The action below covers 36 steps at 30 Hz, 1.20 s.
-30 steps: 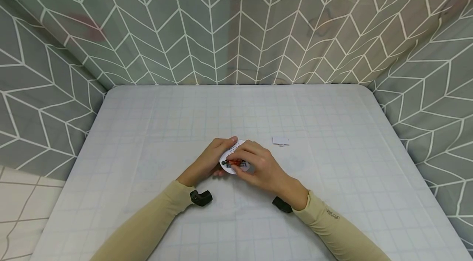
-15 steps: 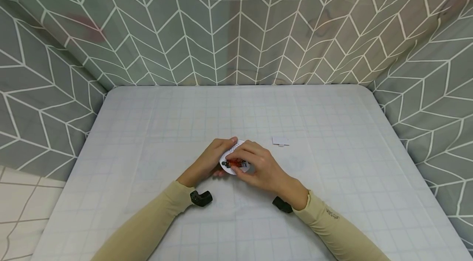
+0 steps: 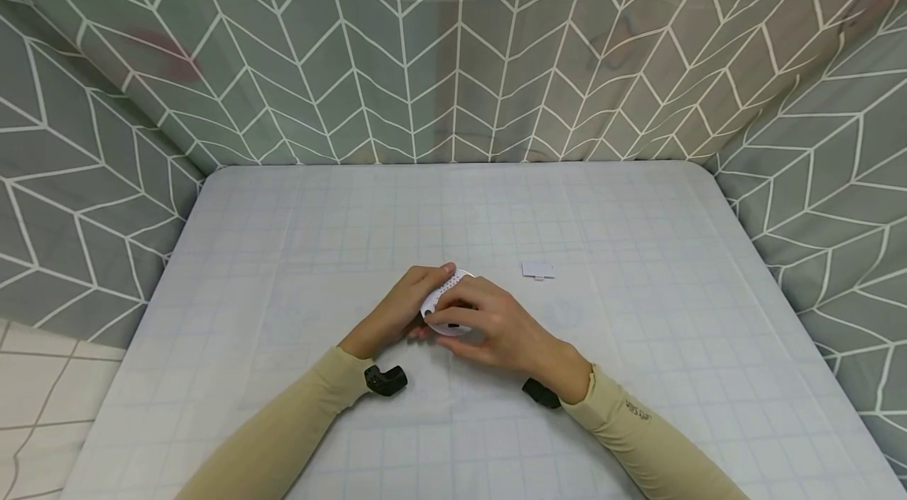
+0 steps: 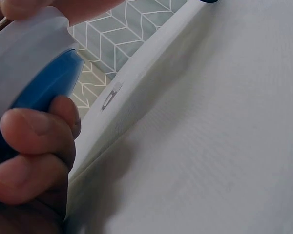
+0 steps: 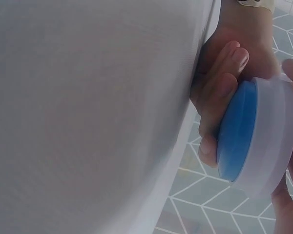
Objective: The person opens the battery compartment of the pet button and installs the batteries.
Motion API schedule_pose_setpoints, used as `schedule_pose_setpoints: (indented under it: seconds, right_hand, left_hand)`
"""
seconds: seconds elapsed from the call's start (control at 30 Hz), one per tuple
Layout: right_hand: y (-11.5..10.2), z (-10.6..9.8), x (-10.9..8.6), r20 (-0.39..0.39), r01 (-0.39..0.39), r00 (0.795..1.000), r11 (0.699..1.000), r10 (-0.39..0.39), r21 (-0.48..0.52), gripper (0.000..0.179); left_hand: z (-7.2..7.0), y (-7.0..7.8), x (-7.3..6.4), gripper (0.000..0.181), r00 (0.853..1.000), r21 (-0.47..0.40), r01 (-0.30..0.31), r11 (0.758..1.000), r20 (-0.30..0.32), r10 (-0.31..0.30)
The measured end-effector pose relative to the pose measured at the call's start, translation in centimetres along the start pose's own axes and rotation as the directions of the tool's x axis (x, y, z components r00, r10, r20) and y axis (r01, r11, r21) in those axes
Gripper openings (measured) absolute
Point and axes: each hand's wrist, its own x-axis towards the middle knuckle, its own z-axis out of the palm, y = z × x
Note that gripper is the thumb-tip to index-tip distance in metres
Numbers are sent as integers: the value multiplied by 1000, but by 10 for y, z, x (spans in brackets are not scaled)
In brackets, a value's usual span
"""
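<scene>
Left hand: (image 3: 400, 299) is clamping round the disc (image 3: 438, 297), its thumb lying at the far rim and its fingers curling under the blue base (image 5: 238, 131).
Right hand: (image 3: 499, 319) is reaching across the disc's upper face, its fingers bending and its thumb standing apart at the near edge; whether it is pinching anything under there, one cannot tell.
Disc: is sitting between both hands over the middle of the table (image 3: 354, 216), its white face turning up and showing small dark dots; the right hand is covering much of it.
White piece: (image 3: 538, 270) is lying flat on the table, to the right of the disc and a little beyond it, well apart from both hands.
Wrists: are wearing black cameras (image 3: 386, 380) beside tan sleeves (image 3: 283, 429).
Backdrop: a grey curtain (image 3: 425, 35) with white lines is hanging behind the table.
</scene>
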Motion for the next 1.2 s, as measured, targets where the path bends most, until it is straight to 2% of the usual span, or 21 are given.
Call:
schedule_pose_setpoints:
  seconds: [0.33,0.63,0.73,0.97,1.2]
  right_hand:
    - [2,0,-1,25,-9,1000,1000,9,-5,30]
    - [3,-1,-2,21,-2,1000,1000,2,-5,26]
    - [3,0,-2,2,12,1000,1000,-12,-21,26]
    - [4,1,-2,-49,90,994,989,-97,-115,20]
    - [2,0,-1,-48,88,994,983,-96,-159,18]
  left_hand:
    - [0,0,0,67,1000,-4,9,1000,-8,-9]
    - [-1,1,0,68,1000,-12,6,1000,5,-6]
    - [-2,0,0,68,1000,-25,4,1000,6,-4]
    - [-3,-2,1,68,1000,-49,7,999,0,-7]
    - [-3,-2,2,68,1000,-42,4,999,0,-4]
